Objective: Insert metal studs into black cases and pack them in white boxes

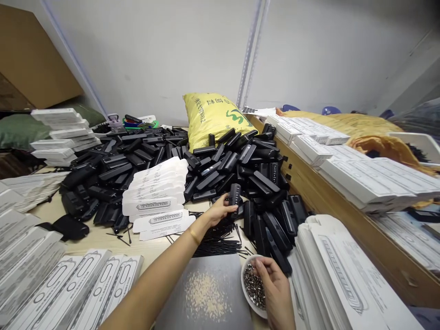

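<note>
My left hand (220, 211) reaches forward with its fingers closed around a black slotted plastic piece (235, 196), held upright at the edge of a large pile of similar black pieces (220, 167). Under that hand lies a bundle of thin black sticks (218, 243). On the right, my right hand (275, 286) is over the rim of a white bowl (244, 286) of small shiny metal parts (253, 286). Its thumb and fingers are pinched together; whatever is between them is hidden. A grey board (175, 293) bearing pale crumb-like bits (206, 295) lies between my forearms.
Flat printed cartons (158, 188) overlap left of centre. White boxes (79, 284) line the left front; others (364, 178) sit on a wooden ledge (343, 220) at right. Stacked cartons (343, 270) stand beside the bowl. A yellow sack (213, 119) rests behind the pile.
</note>
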{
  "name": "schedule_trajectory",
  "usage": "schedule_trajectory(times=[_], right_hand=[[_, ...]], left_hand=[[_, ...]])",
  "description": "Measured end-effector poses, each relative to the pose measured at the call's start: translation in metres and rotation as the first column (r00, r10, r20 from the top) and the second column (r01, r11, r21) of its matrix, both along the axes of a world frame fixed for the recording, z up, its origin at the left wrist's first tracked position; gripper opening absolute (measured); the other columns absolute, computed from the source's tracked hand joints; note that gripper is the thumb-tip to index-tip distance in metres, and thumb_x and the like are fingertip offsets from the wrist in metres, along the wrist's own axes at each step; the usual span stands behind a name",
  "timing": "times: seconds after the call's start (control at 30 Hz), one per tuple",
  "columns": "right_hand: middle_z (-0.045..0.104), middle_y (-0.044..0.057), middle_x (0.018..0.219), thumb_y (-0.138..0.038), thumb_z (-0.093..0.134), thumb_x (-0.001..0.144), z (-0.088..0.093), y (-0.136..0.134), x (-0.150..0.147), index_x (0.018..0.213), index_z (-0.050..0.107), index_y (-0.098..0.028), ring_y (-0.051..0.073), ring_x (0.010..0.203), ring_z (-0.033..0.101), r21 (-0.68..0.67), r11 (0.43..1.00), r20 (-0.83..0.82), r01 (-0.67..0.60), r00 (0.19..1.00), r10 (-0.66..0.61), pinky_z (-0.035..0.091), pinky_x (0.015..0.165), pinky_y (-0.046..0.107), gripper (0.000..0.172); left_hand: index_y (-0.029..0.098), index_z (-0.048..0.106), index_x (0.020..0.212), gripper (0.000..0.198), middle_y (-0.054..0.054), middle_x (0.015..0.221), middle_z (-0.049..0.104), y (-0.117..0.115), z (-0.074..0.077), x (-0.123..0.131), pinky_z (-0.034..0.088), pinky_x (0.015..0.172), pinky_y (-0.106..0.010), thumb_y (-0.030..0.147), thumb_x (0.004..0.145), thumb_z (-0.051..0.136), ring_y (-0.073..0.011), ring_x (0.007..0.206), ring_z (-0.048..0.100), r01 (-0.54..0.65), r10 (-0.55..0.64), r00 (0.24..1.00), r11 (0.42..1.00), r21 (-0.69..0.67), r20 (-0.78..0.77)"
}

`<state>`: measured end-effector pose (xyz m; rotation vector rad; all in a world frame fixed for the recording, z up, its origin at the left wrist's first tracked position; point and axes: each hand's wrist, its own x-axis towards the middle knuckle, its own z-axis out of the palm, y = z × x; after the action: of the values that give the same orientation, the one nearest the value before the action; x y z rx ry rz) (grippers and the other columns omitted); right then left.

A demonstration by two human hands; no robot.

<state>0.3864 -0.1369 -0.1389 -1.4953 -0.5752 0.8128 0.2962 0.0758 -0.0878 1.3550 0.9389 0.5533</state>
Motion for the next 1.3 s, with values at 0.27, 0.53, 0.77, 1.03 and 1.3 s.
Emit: schedule_trajectory(times=[0.27,0.53,0.77,1.03,1.3], right_hand=[[0.062,0.001,0.07,-0.046,0.071,0.074,0.012,0.033,-0.054,0.078,0.062,-0.018,0.011,0.058,0.051,0.17,0.981,-0.26,-0.089,0.957,0.132,0.044,0.058,0.023,0.03],[0.062,0.0,0.068,-0.04,0.073,0.073,0.013,0.025,-0.081,0.085,0.068,-0.017,0.013,0.062,0.055,0.139,0.983,-0.262,-0.124,0.952,0.157,0.046,0.061,0.024,0.027],[0.066,0.003,0.078,-0.037,0.064,0.08,0.008,0.02,-0.089,0.083,0.067,-0.018,0.017,0.074,0.061,0.115,0.986,0.06,-0.125,0.991,0.119,0.048,0.069,0.027,0.019],[0.063,0.001,0.073,-0.029,0.055,0.086,0.011,0.017,-0.081,0.076,0.062,-0.019,0.016,0.071,0.058,0.108,0.964,0.329,-0.243,0.924,0.196,0.045,0.067,0.024,0.016],[0.063,0.003,0.08,-0.042,0.058,0.085,0.004,0.006,-0.082,0.087,0.061,-0.02,0.018,0.075,0.059,0.144,0.951,0.152,-0.273,0.956,0.251,0.047,0.068,0.026,0.022]], left_hand=[[0.018,0.055,0.115,0.043,-0.008,0.11,0.066,-0.102,-0.003,-0.088,0.051,0.078,-0.027,0.028,0.077,0.071,-0.0188,0.096,0.064,-0.222,0.462,0.785,0.832,-0.509,0.413],[0.016,0.056,0.118,0.032,-0.011,0.11,0.068,-0.123,-0.003,-0.104,0.054,0.091,-0.035,0.02,0.086,0.06,-0.0211,0.104,0.064,-0.344,0.713,0.607,0.634,-0.692,0.351],[0.016,0.051,0.124,0.037,-0.012,0.112,0.067,-0.134,0.002,-0.1,0.055,0.092,-0.037,0.017,0.088,0.058,-0.0217,0.104,0.065,-0.324,0.74,0.561,0.609,-0.724,0.371],[0.02,0.049,0.125,0.044,-0.01,0.114,0.066,-0.141,-0.001,-0.102,0.054,0.092,-0.035,0.017,0.084,0.065,-0.0206,0.104,0.064,-0.337,0.668,0.629,0.695,-0.635,0.398],[0.021,0.056,0.113,0.038,-0.009,0.119,0.064,-0.15,0.01,-0.126,0.05,0.094,-0.04,0.034,0.079,0.068,-0.0269,0.109,0.061,-0.341,0.522,0.733,0.837,-0.428,0.437]])
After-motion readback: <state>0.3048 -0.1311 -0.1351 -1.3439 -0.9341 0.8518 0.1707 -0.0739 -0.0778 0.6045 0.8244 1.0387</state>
